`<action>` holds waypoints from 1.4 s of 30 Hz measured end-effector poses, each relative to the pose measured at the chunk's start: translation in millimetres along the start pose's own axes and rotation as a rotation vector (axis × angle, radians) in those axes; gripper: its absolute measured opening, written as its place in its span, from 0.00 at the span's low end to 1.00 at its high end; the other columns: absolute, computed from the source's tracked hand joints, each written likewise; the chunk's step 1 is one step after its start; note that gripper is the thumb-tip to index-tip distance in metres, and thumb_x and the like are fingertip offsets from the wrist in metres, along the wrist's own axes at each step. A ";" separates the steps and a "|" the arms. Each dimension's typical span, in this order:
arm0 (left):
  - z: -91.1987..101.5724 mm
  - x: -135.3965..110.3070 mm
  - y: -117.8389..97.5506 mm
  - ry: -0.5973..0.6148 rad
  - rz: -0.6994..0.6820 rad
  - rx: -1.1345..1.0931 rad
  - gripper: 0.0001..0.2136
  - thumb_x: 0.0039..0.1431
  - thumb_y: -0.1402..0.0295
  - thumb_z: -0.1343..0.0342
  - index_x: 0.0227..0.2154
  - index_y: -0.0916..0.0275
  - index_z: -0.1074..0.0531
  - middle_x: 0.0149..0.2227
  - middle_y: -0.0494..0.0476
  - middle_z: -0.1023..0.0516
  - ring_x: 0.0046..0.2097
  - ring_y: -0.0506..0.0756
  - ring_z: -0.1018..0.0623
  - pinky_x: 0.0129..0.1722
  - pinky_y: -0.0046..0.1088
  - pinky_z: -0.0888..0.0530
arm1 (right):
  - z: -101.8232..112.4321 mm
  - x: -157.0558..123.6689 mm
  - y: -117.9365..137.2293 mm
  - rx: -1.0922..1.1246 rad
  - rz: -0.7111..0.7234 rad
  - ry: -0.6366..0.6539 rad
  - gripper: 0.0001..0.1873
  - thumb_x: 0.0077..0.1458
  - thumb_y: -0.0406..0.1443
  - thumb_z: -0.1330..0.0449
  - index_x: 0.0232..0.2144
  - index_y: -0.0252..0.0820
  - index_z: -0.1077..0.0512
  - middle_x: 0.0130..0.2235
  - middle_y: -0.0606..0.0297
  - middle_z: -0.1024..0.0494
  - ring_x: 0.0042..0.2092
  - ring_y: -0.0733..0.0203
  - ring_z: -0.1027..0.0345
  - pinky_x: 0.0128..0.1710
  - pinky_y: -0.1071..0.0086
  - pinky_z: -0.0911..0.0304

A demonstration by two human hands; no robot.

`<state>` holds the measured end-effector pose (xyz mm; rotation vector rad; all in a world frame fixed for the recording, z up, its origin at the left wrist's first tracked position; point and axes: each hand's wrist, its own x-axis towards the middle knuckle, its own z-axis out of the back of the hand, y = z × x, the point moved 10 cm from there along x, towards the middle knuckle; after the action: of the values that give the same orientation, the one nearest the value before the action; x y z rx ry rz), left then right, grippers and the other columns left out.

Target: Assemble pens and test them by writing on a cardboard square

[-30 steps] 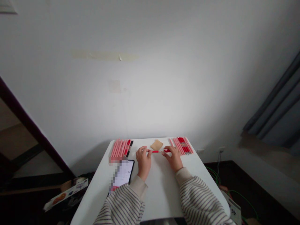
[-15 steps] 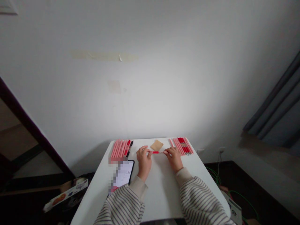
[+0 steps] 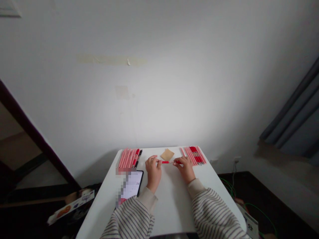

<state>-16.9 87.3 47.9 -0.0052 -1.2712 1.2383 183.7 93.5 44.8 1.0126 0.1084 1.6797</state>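
Slim red pen barrel (image 3: 165, 162), roughly level, crosswise over far half of worktop (image 3: 171, 205); short pale stretch at right end. Red pen piece (image 3: 178, 162) beside it, nearly in line, partly covered.

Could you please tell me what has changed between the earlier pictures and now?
The small red piece in the right hand, hidden half a second ago, shows again, roughly in line with the slim red pen part in the left hand. Neither hand visibly took or released anything. The pink, red and black pens at left, pink and red pens at right, tan square sheet and black-edged phone stayed put.
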 end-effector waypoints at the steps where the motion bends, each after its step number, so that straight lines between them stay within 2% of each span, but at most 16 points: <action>1: 0.0 0.0 -0.5 0.003 0.000 -0.003 0.04 0.57 0.68 0.49 0.27 0.60 0.33 0.42 0.57 0.26 0.47 0.57 0.29 0.48 0.41 0.33 | -0.3 0.0 -0.2 0.004 -0.003 0.004 0.12 0.56 0.46 0.44 0.33 0.49 0.24 0.34 0.64 0.23 0.41 0.55 0.36 0.44 0.61 0.48; 8: 0.7 -0.2 -2.6 -0.002 -0.028 -0.009 0.06 0.58 0.66 0.50 0.28 0.60 0.33 0.42 0.58 0.26 0.47 0.57 0.29 0.48 0.41 0.32 | -1.6 0.1 0.2 0.022 -0.002 0.024 0.14 0.58 0.47 0.46 0.32 0.48 0.24 0.33 0.64 0.23 0.40 0.55 0.36 0.44 0.62 0.48; 13: 1.0 -1.2 0.8 -0.037 -0.016 0.018 0.07 0.59 0.63 0.50 0.29 0.60 0.32 0.40 0.58 0.26 0.46 0.57 0.28 0.48 0.41 0.32 | 1.4 -0.2 0.7 -0.010 0.020 -0.018 0.14 0.55 0.48 0.42 0.38 0.50 0.25 0.37 0.63 0.24 0.43 0.54 0.36 0.44 0.62 0.47; 18: -0.1 -1.0 -1.2 -0.014 -0.013 0.015 0.07 0.59 0.64 0.50 0.27 0.59 0.33 0.41 0.58 0.26 0.46 0.57 0.29 0.48 0.41 0.32 | 0.0 -0.3 -2.0 0.001 0.015 -0.016 0.13 0.56 0.47 0.44 0.34 0.50 0.24 0.36 0.63 0.24 0.43 0.53 0.37 0.44 0.61 0.48; 30: 2.0 -0.1 -5.4 0.000 -0.017 -0.017 0.07 0.58 0.67 0.51 0.26 0.59 0.35 0.43 0.58 0.28 0.49 0.57 0.30 0.51 0.42 0.34 | -3.3 -0.8 -2.4 0.052 -0.018 0.035 0.14 0.57 0.48 0.45 0.32 0.50 0.23 0.32 0.64 0.24 0.42 0.54 0.37 0.47 0.59 0.50; 42: 1.3 -0.8 -3.5 0.001 -0.014 -0.031 0.05 0.59 0.66 0.50 0.31 0.59 0.31 0.42 0.57 0.28 0.48 0.57 0.30 0.49 0.41 0.33 | 4.4 1.7 -7.1 0.249 0.022 -0.071 0.12 0.51 0.47 0.38 0.32 0.47 0.23 0.32 0.62 0.24 0.41 0.54 0.37 0.43 0.61 0.43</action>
<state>-15.3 84.6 50.0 -0.0194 -1.2876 1.2067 191.9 95.8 44.6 1.2620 0.2656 1.6762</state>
